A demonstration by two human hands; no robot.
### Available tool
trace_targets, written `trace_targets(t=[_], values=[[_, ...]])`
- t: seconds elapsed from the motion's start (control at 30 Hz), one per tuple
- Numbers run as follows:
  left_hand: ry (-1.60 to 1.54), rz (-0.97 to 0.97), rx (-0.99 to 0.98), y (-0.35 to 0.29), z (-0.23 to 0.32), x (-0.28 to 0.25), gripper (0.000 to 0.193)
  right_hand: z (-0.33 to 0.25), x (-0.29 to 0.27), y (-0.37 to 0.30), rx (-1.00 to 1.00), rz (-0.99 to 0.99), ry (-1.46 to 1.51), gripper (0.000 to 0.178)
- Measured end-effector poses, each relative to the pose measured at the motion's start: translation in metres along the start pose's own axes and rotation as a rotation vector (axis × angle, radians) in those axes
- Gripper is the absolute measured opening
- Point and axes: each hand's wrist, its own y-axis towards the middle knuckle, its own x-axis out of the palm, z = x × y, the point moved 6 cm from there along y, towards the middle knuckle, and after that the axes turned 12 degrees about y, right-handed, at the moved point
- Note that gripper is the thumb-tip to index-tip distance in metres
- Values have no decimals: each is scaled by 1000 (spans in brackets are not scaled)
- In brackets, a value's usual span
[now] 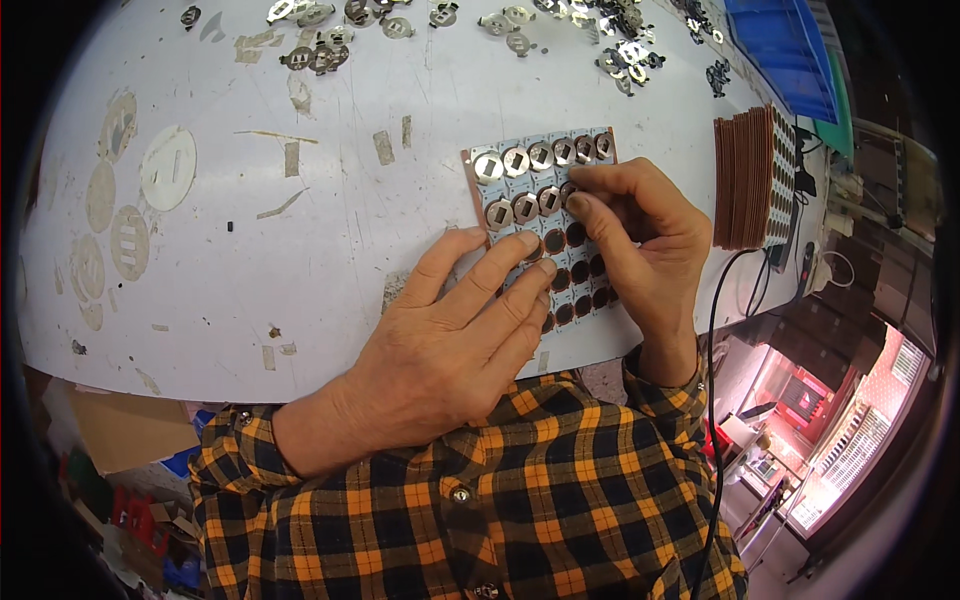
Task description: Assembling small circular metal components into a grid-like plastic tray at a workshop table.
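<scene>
A light-blue circuit board panel (485, 185) with brown edges lies on the white table in front of me. Round silver metal clips, which look like coin-cell holders (515, 160), fill its far row and part of the second. Nearer rows show bare dark round pads (561, 281). My left hand (440, 335) rests with its fingers spread across the panel's left side, covering some pads. Thumb and forefinger of my right hand (645, 235) pinch a metal clip (569, 190) at the second row, beside the placed ones. The fingers partly hide that clip.
Loose metal clips (325, 50) lie scattered along the far side, with a denser pile (625, 60) at far right. A stack of brown-edged panels (745, 180) stands on the right, near a blue bin (785, 60). A black cable (714, 380) hangs over the right table edge.
</scene>
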Motion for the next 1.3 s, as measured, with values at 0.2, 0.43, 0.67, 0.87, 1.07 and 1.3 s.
trace_targets(t=[0.2, 0.43, 0.67, 0.87, 1.07, 1.3], values=[[-8, 19, 5, 1, 0, -2, 35, -1, -2, -1, -1, 24, 21, 11], [26, 27, 5, 2, 2, -2, 33, 0, -6, 7, 77, -124, -5, 5], [20, 57, 16, 3, 1, -2, 31, -10, 1, 12, -14, -59, -215, 5], [30, 75, 17, -3, 2, -3, 32, -46, 10, 22, -251, -338, -533, 8], [11, 63, 16, -2, 2, -5, 37, -50, 17, 70, -522, -184, -491, 15], [-16, 28, 23, 0, 0, -3, 41, -52, 49, 113, -1099, -160, -315, 15]])
